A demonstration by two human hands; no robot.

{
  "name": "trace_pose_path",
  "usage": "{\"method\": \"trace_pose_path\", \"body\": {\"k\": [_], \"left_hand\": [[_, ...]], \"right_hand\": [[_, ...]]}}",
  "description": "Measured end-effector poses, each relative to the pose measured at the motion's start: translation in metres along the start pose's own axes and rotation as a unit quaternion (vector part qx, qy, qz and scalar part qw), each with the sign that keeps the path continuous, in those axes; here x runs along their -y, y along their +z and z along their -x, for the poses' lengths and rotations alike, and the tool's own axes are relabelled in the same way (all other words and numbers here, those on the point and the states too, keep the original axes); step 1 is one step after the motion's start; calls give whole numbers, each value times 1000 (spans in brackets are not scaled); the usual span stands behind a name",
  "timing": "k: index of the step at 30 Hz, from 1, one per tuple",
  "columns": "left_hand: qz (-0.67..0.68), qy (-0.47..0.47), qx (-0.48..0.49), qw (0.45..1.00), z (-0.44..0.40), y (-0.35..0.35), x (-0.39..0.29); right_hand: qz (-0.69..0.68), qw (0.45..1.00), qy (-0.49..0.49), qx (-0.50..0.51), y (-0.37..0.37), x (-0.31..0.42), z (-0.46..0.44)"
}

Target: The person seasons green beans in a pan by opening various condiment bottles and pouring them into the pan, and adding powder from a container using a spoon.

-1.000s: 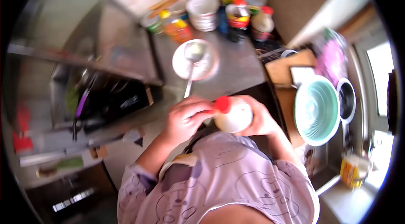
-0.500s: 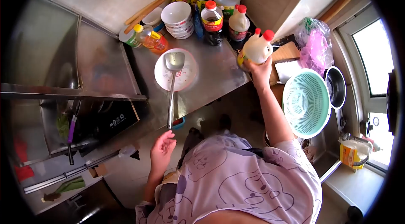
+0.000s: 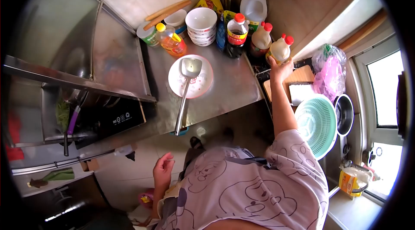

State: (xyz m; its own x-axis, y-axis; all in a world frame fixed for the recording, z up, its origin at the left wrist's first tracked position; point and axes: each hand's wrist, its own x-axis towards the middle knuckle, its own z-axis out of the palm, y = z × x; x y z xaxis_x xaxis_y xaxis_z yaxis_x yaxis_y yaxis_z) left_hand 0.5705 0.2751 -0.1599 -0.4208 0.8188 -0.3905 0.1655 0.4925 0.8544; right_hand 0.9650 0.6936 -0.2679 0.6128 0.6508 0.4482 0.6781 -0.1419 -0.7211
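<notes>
Red-capped cream bottle (image 3: 281,50), over at the far right corner, and the right hand (image 3: 281,70) has it, fingers wrapped round its lower part! Whether its base is resting on anything, I can't tell; the hand covers it. Just to its left stands a similar bottle (image 3: 261,40), then a dark sauce bottle (image 3: 237,37). Nearer, a wooden board (image 3: 305,74) lies beneath the forearm, mint colander (image 3: 317,122) to the right. Meanwhile the left hand (image 3: 163,168) hangs near the body, fingers loosely curled, below the spatula (image 3: 186,92) lying across a plate (image 3: 175,79).
</notes>
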Motion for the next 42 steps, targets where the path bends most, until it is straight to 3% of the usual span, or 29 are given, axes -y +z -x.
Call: {"method": "trace_pose_path", "body": {"k": [1, 2, 3, 5, 6, 7, 9, 11, 13, 18, 22, 25, 30, 33, 35, 37, 42], "left_hand": [[3, 2, -2, 1000, 0, 0, -1], [24, -12, -15, 1000, 2, 1, -3], [46, -27, -30, 998, 3, 3, -3], [69, -35, -38, 996, 6, 3, 3], [87, -42, -40, 995, 8, 2, 6], [89, -43, -39, 994, 10, 2, 7], [68, -39, -41, 996, 12, 4, 8], [86, -44, -51, 994, 16, 6, 13], [102, -52, -62, 991, 21, 6, 22], [108, -94, -90, 986, 37, 5, 53], [113, -100, -109, 983, 45, 0, 70], [130, -97, -87, 983, 43, -8, 80], [55, -13, 24, 998, 20, -30, 120], [-5, 2, 39, 999, 5, -43, 108], [-34, -3, 45, 998, 0, -52, 79], [-63, -3, 48, 997, -12, -63, 71], [-82, -19, 27, 996, -24, -77, 78]], "right_hand": [[89, 994, -18, -63, -6, 5, 6], [-4, 996, -28, -79, -16, 15, 11], [-83, 992, -72, -66, -21, 26, 10], [-240, 966, -74, 66, -43, 83, -1], [-311, 937, -158, 30, -38, 104, -13], [-262, 947, -173, 62, -36, 116, -27], [-312, 937, -147, 60, -24, 143, -49], [-439, 887, 4, 141, -19, 167, -69], [-494, 853, 62, 158, -19, 178, -78], [-451, 874, -3, 182, -21, 176, -39], [-437, 852, -3, 288, -10, 162, 11], [-460, 811, 18, 360, -8, 165, 48], [-371, 815, -33, 444, -24, 178, 75], [-327, 836, -88, 432, -41, 190, 57], [-309, 873, -122, 356, -45, 194, 38], [-282, 890, -50, 355, -59, 203, 12], [-186, 939, -145, 248, -51, 236, -53]]}}
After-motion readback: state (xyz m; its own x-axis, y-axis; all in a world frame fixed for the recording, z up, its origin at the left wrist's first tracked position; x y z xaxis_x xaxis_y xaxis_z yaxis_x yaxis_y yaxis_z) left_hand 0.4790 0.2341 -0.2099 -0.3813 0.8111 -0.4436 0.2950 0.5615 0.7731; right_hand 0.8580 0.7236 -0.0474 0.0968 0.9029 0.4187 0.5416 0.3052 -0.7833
